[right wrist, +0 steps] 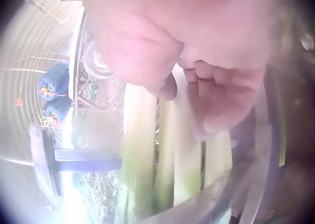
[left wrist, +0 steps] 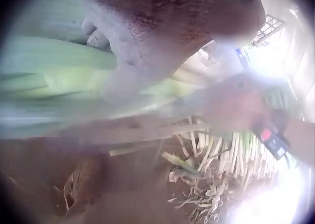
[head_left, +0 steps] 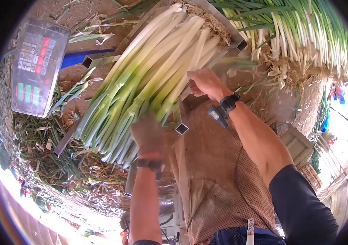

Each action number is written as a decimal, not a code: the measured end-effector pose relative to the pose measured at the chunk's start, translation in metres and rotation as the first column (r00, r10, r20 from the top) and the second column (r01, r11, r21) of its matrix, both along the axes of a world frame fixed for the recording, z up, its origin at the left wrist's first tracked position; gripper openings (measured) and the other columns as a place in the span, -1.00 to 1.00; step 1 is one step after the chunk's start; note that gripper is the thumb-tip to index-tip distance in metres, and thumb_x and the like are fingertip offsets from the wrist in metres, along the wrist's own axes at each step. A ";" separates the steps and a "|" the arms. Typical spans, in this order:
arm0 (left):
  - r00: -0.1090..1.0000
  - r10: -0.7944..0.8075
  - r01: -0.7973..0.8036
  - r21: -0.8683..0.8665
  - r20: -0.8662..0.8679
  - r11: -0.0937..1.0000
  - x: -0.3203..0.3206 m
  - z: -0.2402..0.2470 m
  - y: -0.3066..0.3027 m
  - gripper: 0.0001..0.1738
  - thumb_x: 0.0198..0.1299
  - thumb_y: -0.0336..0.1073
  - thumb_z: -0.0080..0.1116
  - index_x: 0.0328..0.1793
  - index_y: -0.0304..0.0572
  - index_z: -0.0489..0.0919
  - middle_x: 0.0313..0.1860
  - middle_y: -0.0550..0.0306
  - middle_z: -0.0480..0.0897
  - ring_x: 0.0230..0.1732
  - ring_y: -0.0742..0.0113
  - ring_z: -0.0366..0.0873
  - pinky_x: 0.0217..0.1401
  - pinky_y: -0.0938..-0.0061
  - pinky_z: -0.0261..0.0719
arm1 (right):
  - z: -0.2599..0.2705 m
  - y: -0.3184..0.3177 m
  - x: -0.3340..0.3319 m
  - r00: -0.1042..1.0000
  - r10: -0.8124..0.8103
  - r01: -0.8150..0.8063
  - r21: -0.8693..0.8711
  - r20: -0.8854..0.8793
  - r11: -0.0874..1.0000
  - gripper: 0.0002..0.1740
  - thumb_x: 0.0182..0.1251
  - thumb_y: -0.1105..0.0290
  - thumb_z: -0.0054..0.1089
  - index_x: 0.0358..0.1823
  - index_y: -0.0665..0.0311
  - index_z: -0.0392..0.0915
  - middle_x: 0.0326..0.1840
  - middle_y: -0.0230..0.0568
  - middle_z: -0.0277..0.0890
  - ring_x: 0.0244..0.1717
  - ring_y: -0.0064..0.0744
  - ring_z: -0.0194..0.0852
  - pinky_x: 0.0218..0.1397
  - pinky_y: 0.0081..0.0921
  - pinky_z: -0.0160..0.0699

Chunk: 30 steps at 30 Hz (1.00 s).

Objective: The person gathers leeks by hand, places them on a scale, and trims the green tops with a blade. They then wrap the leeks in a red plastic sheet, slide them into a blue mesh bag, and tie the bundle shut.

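Note:
A thick bundle of leeks lies across a metal frame, with white stems toward the far end and green leaves toward me. Over the green leaves is my left hand, gloved and motion-blurred. The left wrist view shows the dusty glove right against a leek; its fingertips are partly hidden. My bare right hand is at the bundle's right edge with its fingers curled. In the right wrist view, the thumb and fingers overlap the pale stems, and nothing shows held in them.
A scale display stands at left. Square tube ends of the frame stick out near the bundle. More leeks stand at upper right, and leaf scraps cover the ground at left. A brown mesh apron covers the person's front.

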<state>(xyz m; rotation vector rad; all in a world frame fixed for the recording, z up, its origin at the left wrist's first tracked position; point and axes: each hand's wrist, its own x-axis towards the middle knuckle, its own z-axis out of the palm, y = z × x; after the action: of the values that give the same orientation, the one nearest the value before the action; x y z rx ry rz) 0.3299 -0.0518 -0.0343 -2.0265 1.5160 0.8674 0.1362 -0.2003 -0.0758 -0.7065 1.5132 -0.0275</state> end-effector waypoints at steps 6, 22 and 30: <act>0.999 -0.041 0.045 -0.130 0.035 0.990 0.037 -0.001 -0.010 -0.63 -0.03 -0.14 0.48 -0.04 0.04 0.77 -0.16 0.05 0.78 -0.08 0.07 0.72 0.08 0.19 0.59 | -0.005 -0.015 0.027 0.996 -0.023 0.024 -0.013 0.087 1.000 -0.61 0.43 0.12 0.17 -0.28 0.39 0.59 -0.40 -0.17 0.67 -0.48 -0.39 0.68 -0.47 -0.47 0.63; 0.973 -0.086 0.176 -0.452 0.212 0.875 0.097 0.004 -0.063 -0.80 -0.05 -0.34 0.41 -0.23 0.00 0.77 -0.23 0.14 0.74 -0.12 0.05 0.66 -0.02 0.13 0.57 | 0.002 -0.059 0.019 0.978 0.205 -0.206 -0.072 -0.028 0.976 -0.60 0.52 0.14 0.19 -0.33 0.37 0.62 -0.54 -0.23 0.63 -0.60 -0.45 0.56 -0.32 -0.47 0.65; 0.986 0.115 -0.158 -0.470 -0.119 0.868 0.061 -0.008 -0.027 -0.74 -0.07 -0.36 0.47 -0.19 -0.18 0.78 -0.22 -0.03 0.78 -0.16 0.01 0.72 -0.04 0.18 0.65 | -0.007 -0.057 0.001 0.620 0.628 -0.708 -0.680 -0.470 0.190 -0.63 0.27 0.29 0.32 0.02 0.34 0.52 -0.13 0.01 0.52 -0.01 0.04 0.56 -0.02 -0.05 0.58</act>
<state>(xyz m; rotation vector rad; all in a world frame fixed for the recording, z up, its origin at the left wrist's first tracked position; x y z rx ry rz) 0.3908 -0.0784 -0.0424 -2.5014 1.7904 0.6836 0.1374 -0.2573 -0.0824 -2.1943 1.0484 -0.0464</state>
